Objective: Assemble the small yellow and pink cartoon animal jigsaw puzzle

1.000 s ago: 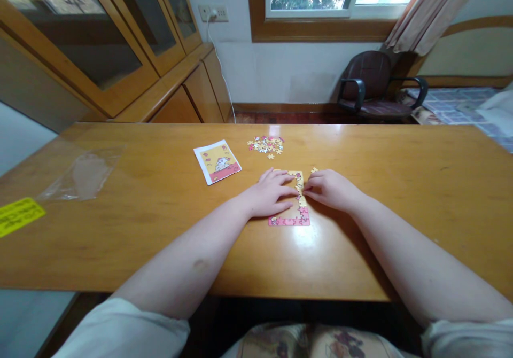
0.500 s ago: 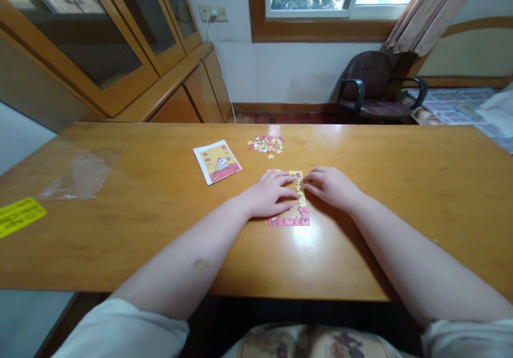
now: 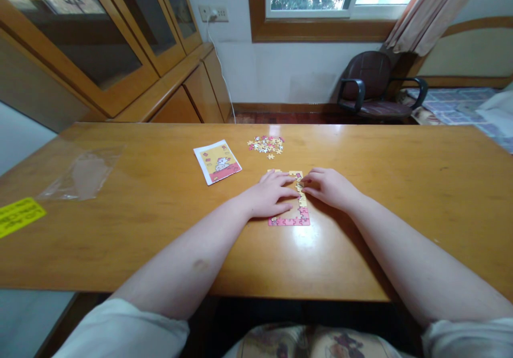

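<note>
A small jigsaw puzzle lies on the table, its joined border pieces pink along the near side and yellow up the right side. My left hand rests flat across its left and middle part, fingers spread, hiding much of it. At the right border, my right hand has thumb and fingers drawn together on an edge piece, mostly covered by the fingertips. Beyond the puzzle is a pile of loose jigsaw pieces. A picture card with a white cartoon animal on yellow and pink lies to the left.
On the left of the wooden table lie a clear plastic bag and a yellow label. Past the far edge stand a glass-door cabinet and a brown armchair.
My right hand has shifted very slightly left, its fingertips closer over the puzzle's right border. My left hand stays in place.
</note>
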The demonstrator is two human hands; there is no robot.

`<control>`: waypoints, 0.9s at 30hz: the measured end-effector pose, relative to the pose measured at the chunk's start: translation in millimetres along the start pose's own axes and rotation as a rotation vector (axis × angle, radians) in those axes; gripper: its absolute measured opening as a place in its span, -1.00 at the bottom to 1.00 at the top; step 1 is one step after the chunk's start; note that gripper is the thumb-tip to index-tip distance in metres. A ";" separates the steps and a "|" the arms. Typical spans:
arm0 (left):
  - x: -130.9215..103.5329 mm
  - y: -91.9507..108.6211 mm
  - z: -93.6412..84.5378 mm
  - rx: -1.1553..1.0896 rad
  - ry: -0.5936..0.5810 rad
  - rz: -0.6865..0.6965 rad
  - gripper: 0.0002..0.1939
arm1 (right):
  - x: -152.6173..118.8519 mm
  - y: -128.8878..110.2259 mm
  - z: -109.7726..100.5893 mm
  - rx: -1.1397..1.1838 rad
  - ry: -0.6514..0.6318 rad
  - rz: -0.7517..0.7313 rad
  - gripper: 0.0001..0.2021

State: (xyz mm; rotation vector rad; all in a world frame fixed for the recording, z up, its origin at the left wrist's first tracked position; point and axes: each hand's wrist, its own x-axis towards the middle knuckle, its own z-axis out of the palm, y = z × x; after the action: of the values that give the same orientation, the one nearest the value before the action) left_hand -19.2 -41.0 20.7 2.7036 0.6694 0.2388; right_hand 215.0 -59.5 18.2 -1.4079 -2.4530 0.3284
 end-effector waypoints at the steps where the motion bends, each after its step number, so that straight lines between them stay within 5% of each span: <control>1: 0.2 0.1 -0.3 -0.003 -0.004 -0.002 -0.64 | 0.2 -0.1 -0.1 -0.001 0.004 -0.001 -0.80; 27: 0.0 0.3 -0.2 -0.040 -0.001 -0.011 -0.66 | -3.4 1.3 -5.0 0.118 -0.036 -0.193 -0.77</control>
State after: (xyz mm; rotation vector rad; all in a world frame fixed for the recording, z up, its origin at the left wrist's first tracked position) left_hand -19.1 -41.2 21.0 2.6615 0.6721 0.2452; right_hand 219.5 -61.6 21.9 -1.1170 -2.5272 0.4499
